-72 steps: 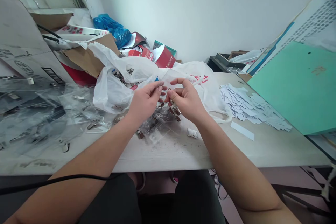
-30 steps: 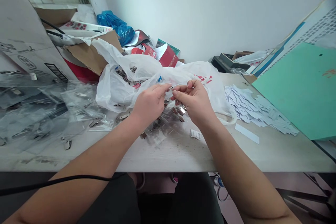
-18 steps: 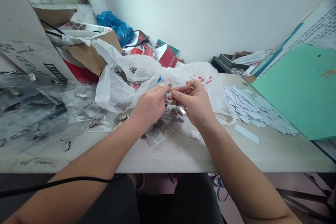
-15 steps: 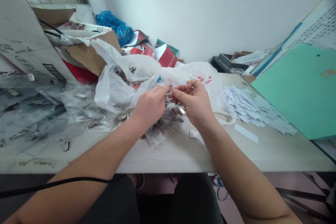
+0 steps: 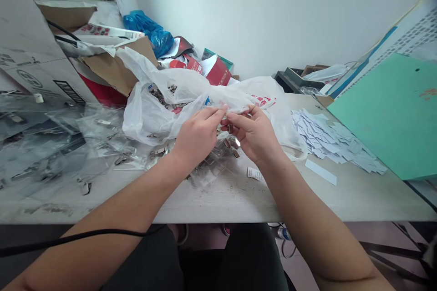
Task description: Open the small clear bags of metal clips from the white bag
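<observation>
My left hand (image 5: 200,137) and my right hand (image 5: 253,134) meet above the middle of the table, their fingertips pinching a thin, pale, translucent plastic piece (image 5: 238,110). Its exact shape is hard to make out. Just below my right hand lies a clear bag of metal clips (image 5: 213,166), partly hidden by both hands. Behind my fingers bulges a white plastic carrier bag (image 5: 150,118), with more metal clips (image 5: 157,95) inside it.
Clear plastic bags with metal clips (image 5: 102,134) spread leftward to a cardboard box (image 5: 30,41). White paper slips (image 5: 327,138) lie on the right, beside a teal folder (image 5: 385,118). A small white label (image 5: 254,173) sits near the table's front edge (image 5: 218,223).
My left fingers have slid up and right along the plastic piece. The small metal clip seen between my fingers earlier is now out of sight, and my right hand has opened slightly.
</observation>
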The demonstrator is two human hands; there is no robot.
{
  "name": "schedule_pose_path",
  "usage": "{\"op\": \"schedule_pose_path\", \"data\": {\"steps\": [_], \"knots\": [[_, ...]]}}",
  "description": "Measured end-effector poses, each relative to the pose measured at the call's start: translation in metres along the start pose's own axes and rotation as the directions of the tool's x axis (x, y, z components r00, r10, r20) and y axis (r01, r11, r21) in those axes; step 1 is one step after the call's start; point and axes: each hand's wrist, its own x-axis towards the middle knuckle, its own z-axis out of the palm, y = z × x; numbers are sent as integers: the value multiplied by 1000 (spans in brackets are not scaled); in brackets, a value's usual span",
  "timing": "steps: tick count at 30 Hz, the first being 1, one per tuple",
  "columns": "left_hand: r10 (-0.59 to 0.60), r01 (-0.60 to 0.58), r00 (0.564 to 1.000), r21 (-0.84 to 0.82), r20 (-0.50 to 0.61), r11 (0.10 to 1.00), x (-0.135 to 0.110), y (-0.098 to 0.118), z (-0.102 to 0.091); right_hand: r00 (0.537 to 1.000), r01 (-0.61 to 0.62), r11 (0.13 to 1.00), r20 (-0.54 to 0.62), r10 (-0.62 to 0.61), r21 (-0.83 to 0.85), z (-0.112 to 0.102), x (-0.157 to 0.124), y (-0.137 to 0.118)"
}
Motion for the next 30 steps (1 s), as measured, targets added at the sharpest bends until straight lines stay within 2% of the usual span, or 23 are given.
{"op": "schedule_pose_path", "data": {"steps": [10, 16, 22, 30], "knots": [[26, -26, 994, 5, -103, 1000, 1, -7, -1, 997, 37, 989, 65, -28, -141, -5, 6, 10], [-19, 13, 994, -59, -103, 998, 0, -7, -3, 991, 112, 976, 95, -95, -188, -5, 5, 12], [-34, 27, 996, -84, -88, 996, 1, -6, -6, 987, 157, 971, 69, -146, -182, -3, 7, 13], [-11, -3, 991, -101, -130, 995, 0, -3, -4, 976, 218, 942, 41, -214, -256, -1, 4, 13]]}}
